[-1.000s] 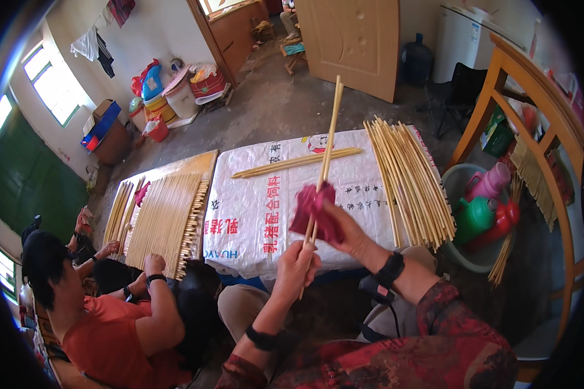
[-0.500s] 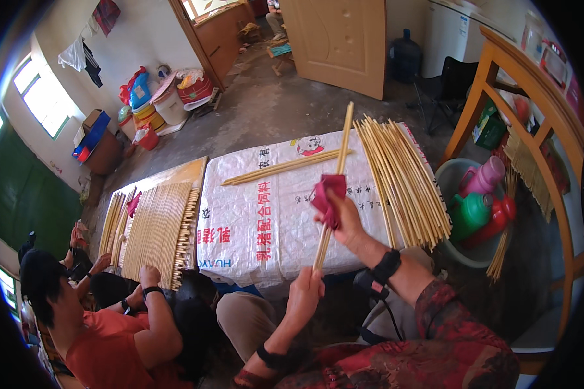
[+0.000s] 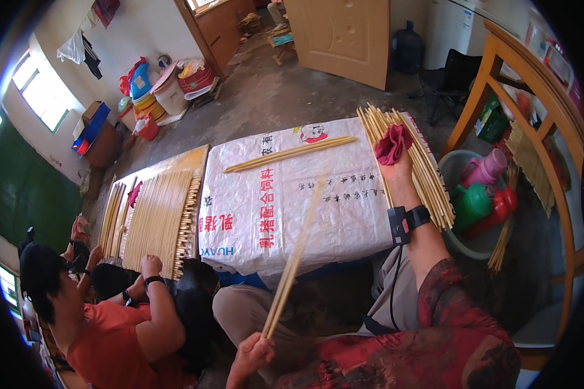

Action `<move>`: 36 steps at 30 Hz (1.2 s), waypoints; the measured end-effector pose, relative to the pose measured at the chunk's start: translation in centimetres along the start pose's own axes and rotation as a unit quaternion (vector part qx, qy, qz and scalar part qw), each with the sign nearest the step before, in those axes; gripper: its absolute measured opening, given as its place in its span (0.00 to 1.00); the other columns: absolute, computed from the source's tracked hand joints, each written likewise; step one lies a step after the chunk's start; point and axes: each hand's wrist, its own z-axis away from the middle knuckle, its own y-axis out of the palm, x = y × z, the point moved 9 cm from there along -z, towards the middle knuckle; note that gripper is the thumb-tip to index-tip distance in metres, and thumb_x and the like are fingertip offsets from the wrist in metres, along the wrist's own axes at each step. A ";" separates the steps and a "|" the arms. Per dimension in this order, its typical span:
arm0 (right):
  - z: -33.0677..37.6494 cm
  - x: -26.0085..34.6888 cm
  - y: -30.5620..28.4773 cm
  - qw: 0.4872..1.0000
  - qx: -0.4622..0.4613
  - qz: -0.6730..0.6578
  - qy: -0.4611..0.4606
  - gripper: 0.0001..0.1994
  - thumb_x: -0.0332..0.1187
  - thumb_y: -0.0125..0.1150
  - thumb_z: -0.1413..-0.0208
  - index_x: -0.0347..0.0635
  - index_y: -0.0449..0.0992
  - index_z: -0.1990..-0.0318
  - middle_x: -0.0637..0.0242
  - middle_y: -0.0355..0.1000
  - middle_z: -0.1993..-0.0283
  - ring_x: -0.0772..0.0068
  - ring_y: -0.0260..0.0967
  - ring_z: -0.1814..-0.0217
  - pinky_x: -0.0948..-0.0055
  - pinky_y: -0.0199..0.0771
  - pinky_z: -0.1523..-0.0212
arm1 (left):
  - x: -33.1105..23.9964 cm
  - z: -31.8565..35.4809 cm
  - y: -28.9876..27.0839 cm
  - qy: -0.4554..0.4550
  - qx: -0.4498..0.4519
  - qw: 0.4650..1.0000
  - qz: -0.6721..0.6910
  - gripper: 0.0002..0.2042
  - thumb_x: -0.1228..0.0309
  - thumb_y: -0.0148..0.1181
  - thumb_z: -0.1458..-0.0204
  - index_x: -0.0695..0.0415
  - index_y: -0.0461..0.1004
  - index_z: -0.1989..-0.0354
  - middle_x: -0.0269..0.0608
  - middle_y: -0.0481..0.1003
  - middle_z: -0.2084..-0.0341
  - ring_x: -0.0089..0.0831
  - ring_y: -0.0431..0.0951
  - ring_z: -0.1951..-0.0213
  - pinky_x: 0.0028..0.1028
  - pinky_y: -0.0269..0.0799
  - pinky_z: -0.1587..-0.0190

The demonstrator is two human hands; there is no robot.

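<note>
Low at the front, my left hand (image 3: pixel 253 355) is closed round the lower end of a few thin wooden sticks (image 3: pixel 293 260), which slant up over the table's front edge and are blurred by motion. My right hand (image 3: pixel 397 170) reaches over the right side of the table, its fingers closed on a crumpled dark red cloth (image 3: pixel 393 144). Beneath that cloth and wrist lies a thick row of sticks (image 3: pixel 428 185), partly hidden. Farther back, a small group of sticks (image 3: pixel 289 154) rests crosswise on the white woven sack sheet (image 3: pixel 240 201) covering the table.
At left, a person in an orange top (image 3: pixel 113 337) works beside another table with a wide row of sticks (image 3: pixel 159 220). A grey tub (image 3: pixel 457 240) holding pink, green and red jugs stands right, by a wooden chair frame (image 3: pixel 468 117). Buckets (image 3: pixel 170 96) line the far wall.
My right hand and the cloth have left the held sticks and moved right, over the row of sticks. My left hand has drawn down toward me, still gripping the sticks.
</note>
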 end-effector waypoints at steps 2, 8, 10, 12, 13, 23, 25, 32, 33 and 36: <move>2.3 -2.0 2.5 0.998 0.044 0.049 0.023 0.16 0.44 0.53 0.51 0.47 0.67 0.58 0.68 0.69 0.65 0.69 0.67 0.62 0.60 0.69 0.61 | -2.2 -0.2 0.4 -0.019 -0.030 0.999 0.020 0.10 0.66 0.41 0.46 0.60 0.65 0.70 0.36 0.66 0.86 0.17 0.60 0.87 0.14 0.53 0.85; 10.4 -11.3 5.5 0.962 0.118 0.091 0.230 0.23 0.47 0.43 0.46 0.38 0.62 0.51 0.62 0.65 0.52 0.65 0.62 0.50 0.67 0.61 0.48 | -7.6 -8.0 3.7 0.061 -0.048 0.994 0.071 0.08 0.69 0.41 0.46 0.60 0.63 0.71 0.38 0.67 0.85 0.15 0.56 0.91 0.15 0.51 0.90; 12.7 -13.3 5.2 0.949 0.110 0.135 0.264 0.24 0.49 0.42 0.46 0.37 0.63 0.52 0.62 0.66 0.53 0.66 0.64 0.52 0.68 0.62 0.50 | -8.6 -10.6 5.1 0.080 -0.047 0.994 0.059 0.08 0.69 0.41 0.46 0.60 0.63 0.71 0.37 0.67 0.85 0.15 0.57 0.91 0.16 0.51 0.91; 14.5 -14.3 5.6 0.943 0.119 0.120 0.286 0.21 0.47 0.46 0.47 0.39 0.65 0.55 0.64 0.67 0.57 0.70 0.65 0.55 0.70 0.64 0.51 | -9.6 -12.9 6.8 0.098 -0.043 0.993 0.046 0.07 0.70 0.41 0.46 0.59 0.62 0.72 0.37 0.67 0.84 0.15 0.57 0.91 0.16 0.52 0.91; 15.1 -14.4 6.4 0.944 0.118 0.114 0.286 0.20 0.46 0.48 0.48 0.40 0.65 0.56 0.65 0.68 0.59 0.71 0.65 0.56 0.70 0.65 0.52 | -9.7 -13.8 7.8 0.092 -0.037 0.995 0.017 0.07 0.70 0.41 0.46 0.59 0.62 0.72 0.37 0.67 0.84 0.16 0.60 0.90 0.16 0.54 0.90; 13.5 -12.3 8.6 0.921 0.201 0.284 0.174 0.11 0.39 0.53 0.50 0.42 0.63 0.66 0.69 0.64 0.76 0.77 0.61 0.82 0.75 0.66 0.79 | -5.7 -16.6 11.6 0.125 0.126 0.975 -0.133 0.09 0.68 0.44 0.47 0.61 0.63 0.64 0.39 0.71 0.75 0.26 0.72 0.69 0.25 0.67 0.65; 13.2 -11.8 8.5 0.924 0.182 0.291 0.168 0.11 0.39 0.52 0.49 0.41 0.64 0.66 0.69 0.64 0.76 0.78 0.61 0.82 0.76 0.65 0.80 | -7.9 -15.7 10.5 0.250 0.053 0.947 -0.196 0.11 0.70 0.47 0.49 0.63 0.63 0.60 0.44 0.71 0.71 0.30 0.72 0.66 0.26 0.67 0.63; 18.7 -14.6 10.9 0.798 0.335 0.475 0.159 0.12 0.39 0.50 0.47 0.38 0.66 0.63 0.71 0.60 0.80 0.82 0.59 0.80 0.80 0.61 0.80 | -11.6 -9.6 4.6 0.353 -0.153 0.885 -0.261 0.10 0.79 0.49 0.53 0.62 0.65 0.60 0.47 0.69 0.66 0.38 0.71 0.62 0.28 0.65 0.60; 19.5 -14.6 10.9 0.796 0.341 0.473 0.163 0.12 0.39 0.50 0.47 0.38 0.66 0.63 0.71 0.60 0.80 0.82 0.59 0.80 0.80 0.61 0.80 | -12.2 -8.8 4.4 0.353 -0.159 0.884 -0.261 0.10 0.79 0.49 0.53 0.62 0.65 0.60 0.47 0.69 0.66 0.38 0.71 0.62 0.28 0.65 0.60; 22.3 -16.2 10.6 0.658 0.390 0.616 0.190 0.13 0.39 0.52 0.48 0.37 0.69 0.67 0.69 0.64 0.82 0.79 0.62 0.79 0.76 0.63 0.78 | -15.1 -4.6 3.7 0.438 -0.230 0.813 -0.307 0.10 0.81 0.50 0.56 0.64 0.67 0.63 0.47 0.69 0.66 0.41 0.70 0.62 0.29 0.66 0.60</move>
